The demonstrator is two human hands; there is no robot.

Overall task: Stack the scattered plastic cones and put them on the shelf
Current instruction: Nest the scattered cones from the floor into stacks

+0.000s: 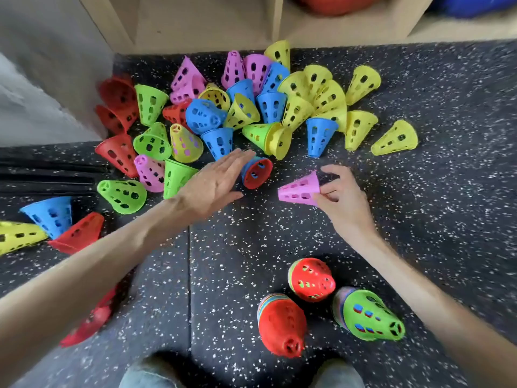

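Several perforated plastic cones in red, green, blue, yellow and pink lie scattered on the speckled floor in front of the wooden shelf (207, 26). My right hand (340, 196) pinches a pink cone (299, 189) by its wide rim, tip pointing left. My left hand (215, 180) stretches out flat, fingers straight, over a blue cone with a red one nested inside (256, 172). Three stacks of nested cones lie near my feet: one red-topped (312, 278), another red-topped (281, 326), one green-topped (369, 315).
The shelf holds a red ball (333, 4) and a blue one (475, 5) in its right compartments. A white wall (36, 88) stands at the left. More cones lie at the far left (50, 217). My shoes show at the bottom edge.
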